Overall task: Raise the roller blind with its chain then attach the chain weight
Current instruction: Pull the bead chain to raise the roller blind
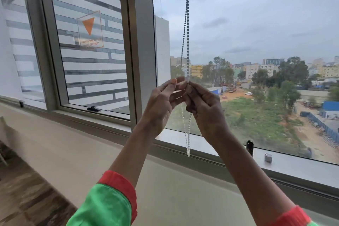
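A beaded blind chain (187,24) hangs as a loop from above the frame, in front of the right window pane. Its lower end (188,145) dangles just above the sill. My right hand (203,106) pinches the right strand of the chain between thumb and forefinger at about mid-height. My left hand (163,101) is raised beside it, fingertips meeting the right hand's at the chain; something small and pale sits between the fingers, too small to name. The blind itself is out of view above.
A grey window mullion (139,42) stands just left of the chain. On the sill to the right are a black window handle (249,147) and a small silver cylinder (268,157). Another black latch (94,109) sits on the left window's lower frame.
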